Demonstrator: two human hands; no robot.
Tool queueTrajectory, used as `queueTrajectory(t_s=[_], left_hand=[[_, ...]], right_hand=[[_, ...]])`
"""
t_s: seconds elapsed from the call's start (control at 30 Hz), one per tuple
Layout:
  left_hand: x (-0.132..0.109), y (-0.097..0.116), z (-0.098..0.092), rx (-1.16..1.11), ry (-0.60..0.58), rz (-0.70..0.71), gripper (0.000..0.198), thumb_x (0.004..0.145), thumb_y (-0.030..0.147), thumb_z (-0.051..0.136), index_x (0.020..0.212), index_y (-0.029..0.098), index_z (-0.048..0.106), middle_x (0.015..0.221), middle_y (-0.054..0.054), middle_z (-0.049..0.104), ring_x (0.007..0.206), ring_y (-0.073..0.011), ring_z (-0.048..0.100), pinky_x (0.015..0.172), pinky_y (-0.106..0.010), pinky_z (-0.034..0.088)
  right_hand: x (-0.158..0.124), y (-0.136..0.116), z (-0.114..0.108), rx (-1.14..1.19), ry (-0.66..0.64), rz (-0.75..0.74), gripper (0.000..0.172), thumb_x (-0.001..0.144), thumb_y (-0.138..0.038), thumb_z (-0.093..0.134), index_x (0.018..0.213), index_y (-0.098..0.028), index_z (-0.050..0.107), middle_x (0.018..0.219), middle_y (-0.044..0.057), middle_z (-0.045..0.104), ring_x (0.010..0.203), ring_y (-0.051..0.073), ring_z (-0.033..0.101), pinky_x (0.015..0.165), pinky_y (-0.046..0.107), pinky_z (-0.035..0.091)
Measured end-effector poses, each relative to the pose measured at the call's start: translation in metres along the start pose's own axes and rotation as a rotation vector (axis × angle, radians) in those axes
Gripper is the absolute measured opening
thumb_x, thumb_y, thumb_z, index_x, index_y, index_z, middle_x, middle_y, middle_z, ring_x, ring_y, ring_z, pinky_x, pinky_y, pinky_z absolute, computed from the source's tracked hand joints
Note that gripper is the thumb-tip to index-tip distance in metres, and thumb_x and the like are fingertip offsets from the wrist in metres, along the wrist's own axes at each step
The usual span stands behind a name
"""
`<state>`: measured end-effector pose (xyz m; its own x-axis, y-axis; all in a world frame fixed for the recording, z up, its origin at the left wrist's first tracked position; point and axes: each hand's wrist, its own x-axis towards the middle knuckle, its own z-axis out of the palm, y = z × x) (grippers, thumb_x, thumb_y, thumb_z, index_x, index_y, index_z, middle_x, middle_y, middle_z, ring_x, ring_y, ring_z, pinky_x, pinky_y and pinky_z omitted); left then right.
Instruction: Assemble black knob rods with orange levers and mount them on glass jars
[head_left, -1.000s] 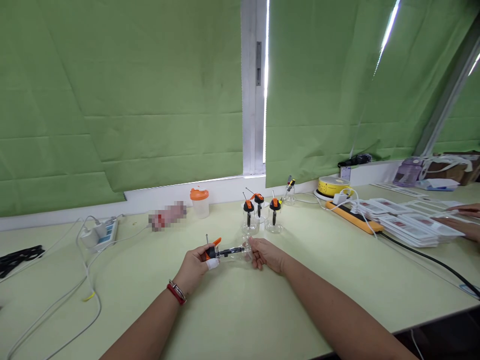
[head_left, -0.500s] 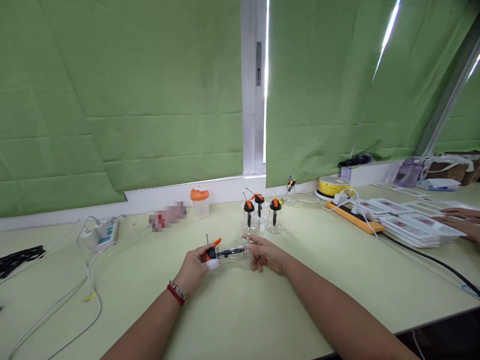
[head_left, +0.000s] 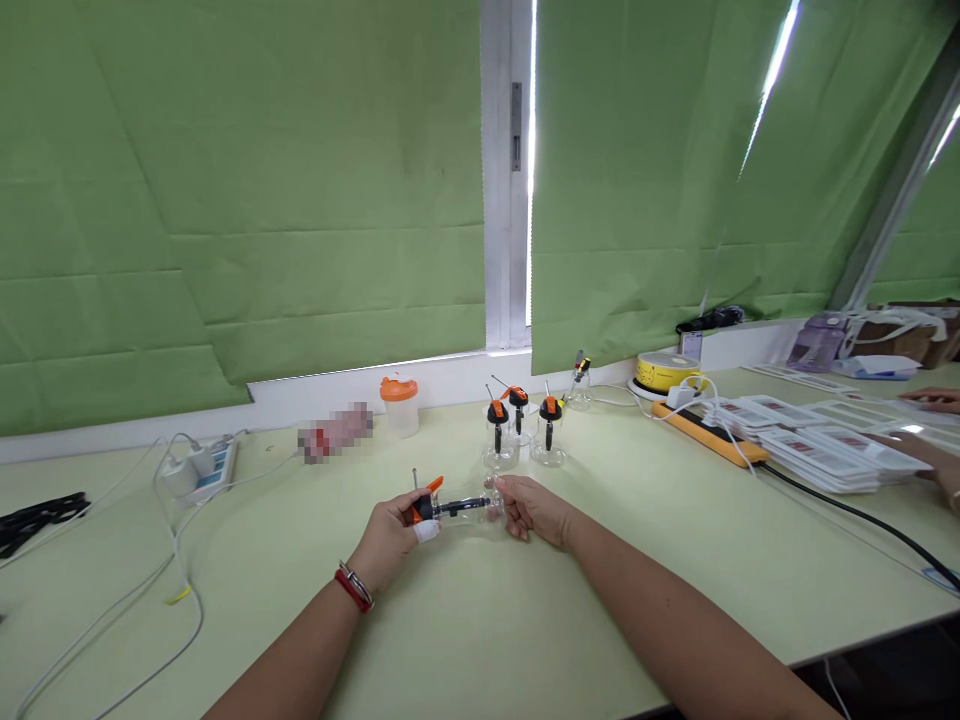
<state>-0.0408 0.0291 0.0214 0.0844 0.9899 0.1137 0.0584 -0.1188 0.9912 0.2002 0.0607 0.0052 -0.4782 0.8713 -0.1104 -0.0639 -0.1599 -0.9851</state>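
Note:
My left hand (head_left: pixel 395 540) is closed round the black-and-orange top of a clear glass bottle (head_left: pixel 469 508). The bottle lies on its side in the air above the table, its top to the left. A thin metal rod and an orange lever stick up from the top, and a dark tube runs inside the glass. My right hand (head_left: pixel 538 510) grips the bottle's wide base with curled fingers. White tape wraps a digit of my left hand. Behind stand similar upright bottles: one on the left (head_left: pixel 499 440), one in the middle (head_left: pixel 519 410) and one on the right (head_left: pixel 550 435).
Further back are an orange-lidded cup (head_left: pixel 400 405) and a small glass holding tools (head_left: pixel 580 385). An orange power strip (head_left: pixel 709 435) and stacked white frames (head_left: pixel 817 450) lie right, beside another person's hands (head_left: pixel 934 400). Cables (head_left: pixel 176 540) and a white power strip (head_left: pixel 214 470) lie left.
My right fingers have drawn in from a spread hold to a tighter grip on the bottle's base. My left hand stays in place. The other person's hands have shifted by the frames.

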Motion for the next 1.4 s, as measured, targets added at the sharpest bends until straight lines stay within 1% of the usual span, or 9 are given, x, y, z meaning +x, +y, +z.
queueTrajectory(t_s=[0.3, 0.43, 0.57, 0.63, 0.7, 0.83, 0.97, 1.17, 1.4], left_hand=[[0.000, -0.003, 0.001, 0.020, -0.020, 0.032, 0.056, 0.048, 0.024, 0.080, 0.102, 0.014, 0.068, 0.088, -0.002, 0.068, 0.081, -0.0165, 0.060, 0.077, -0.027, 0.047], [0.000, -0.002, 0.001, 0.000, -0.012, 0.023, 0.056, 0.047, 0.024, 0.081, 0.100, 0.015, 0.069, 0.088, -0.003, 0.069, 0.081, -0.0174, 0.061, 0.076, -0.027, 0.048], [0.002, -0.002, -0.001, -0.013, 0.033, 0.002, 0.056, 0.045, 0.024, 0.081, 0.099, 0.014, 0.069, 0.088, -0.005, 0.070, 0.079, -0.0184, 0.062, 0.074, -0.029, 0.050], [0.003, -0.003, -0.002, -0.014, 0.057, -0.003, 0.056, 0.045, 0.025, 0.081, 0.098, 0.014, 0.069, 0.088, -0.006, 0.070, 0.079, -0.0191, 0.062, 0.074, -0.030, 0.051], [0.005, -0.005, -0.003, -0.019, 0.052, 0.006, 0.057, 0.045, 0.026, 0.081, 0.099, 0.014, 0.069, 0.089, -0.006, 0.071, 0.080, -0.0194, 0.062, 0.074, -0.030, 0.051], [0.006, -0.009, -0.004, -0.006, 0.025, 0.036, 0.057, 0.046, 0.026, 0.081, 0.100, 0.015, 0.068, 0.088, -0.004, 0.070, 0.080, -0.0184, 0.062, 0.074, -0.029, 0.050], [0.005, -0.010, -0.005, 0.020, 0.003, 0.058, 0.055, 0.048, 0.026, 0.080, 0.101, 0.015, 0.068, 0.086, -0.003, 0.069, 0.080, -0.0177, 0.061, 0.075, -0.029, 0.049], [0.003, -0.007, -0.003, 0.048, -0.013, 0.052, 0.058, 0.049, 0.026, 0.079, 0.104, 0.016, 0.067, 0.088, -0.002, 0.069, 0.082, -0.0175, 0.061, 0.075, -0.028, 0.049], [0.003, -0.008, -0.002, 0.037, -0.013, 0.034, 0.056, 0.047, 0.026, 0.080, 0.101, 0.016, 0.068, 0.086, -0.003, 0.069, 0.078, -0.0178, 0.062, 0.073, -0.028, 0.050]], right_hand=[[0.007, 0.007, 0.001, -0.041, 0.060, 0.062, 0.053, 0.081, -0.066, 0.035, 0.087, -0.017, 0.051, 0.061, 0.002, 0.064, 0.031, 0.005, 0.040, 0.028, 0.015, 0.020], [0.009, 0.009, -0.001, -0.062, 0.063, 0.066, 0.060, 0.080, -0.070, 0.031, 0.084, -0.015, 0.054, 0.061, 0.004, 0.063, 0.033, 0.006, 0.042, 0.028, 0.016, 0.024], [0.001, 0.001, -0.001, 0.033, -0.008, -0.036, 0.057, 0.079, -0.063, 0.047, 0.117, -0.020, 0.047, 0.097, 0.009, 0.062, 0.060, 0.013, 0.061, 0.039, 0.020, 0.043], [-0.005, -0.003, -0.001, 0.074, -0.032, -0.125, 0.068, 0.075, -0.050, 0.062, 0.132, -0.030, 0.033, 0.120, 0.010, 0.051, 0.078, 0.015, 0.063, 0.053, 0.026, 0.051], [-0.010, -0.007, -0.001, 0.058, -0.048, -0.177, 0.076, 0.070, -0.039, 0.070, 0.135, -0.035, 0.030, 0.127, 0.009, 0.043, 0.085, 0.016, 0.061, 0.064, 0.030, 0.052], [-0.011, -0.008, -0.001, 0.006, -0.052, -0.181, 0.064, 0.070, -0.036, 0.070, 0.128, -0.031, 0.042, 0.117, 0.008, 0.048, 0.081, 0.016, 0.062, 0.063, 0.030, 0.051], [-0.007, -0.004, -0.001, 0.025, -0.056, -0.169, 0.061, 0.072, -0.036, 0.068, 0.126, -0.030, 0.041, 0.107, 0.005, 0.053, 0.073, 0.014, 0.062, 0.054, 0.025, 0.050], [-0.001, 0.001, 0.000, 0.016, -0.055, -0.080, 0.050, 0.078, -0.053, 0.055, 0.116, -0.022, 0.045, 0.083, 0.002, 0.062, 0.051, 0.012, 0.061, 0.038, 0.019, 0.041], [0.005, 0.008, -0.001, -0.031, 0.016, -0.021, 0.058, 0.081, -0.066, 0.038, 0.107, -0.015, 0.048, 0.068, 0.004, 0.063, 0.043, 0.010, 0.055, 0.034, 0.018, 0.037]])
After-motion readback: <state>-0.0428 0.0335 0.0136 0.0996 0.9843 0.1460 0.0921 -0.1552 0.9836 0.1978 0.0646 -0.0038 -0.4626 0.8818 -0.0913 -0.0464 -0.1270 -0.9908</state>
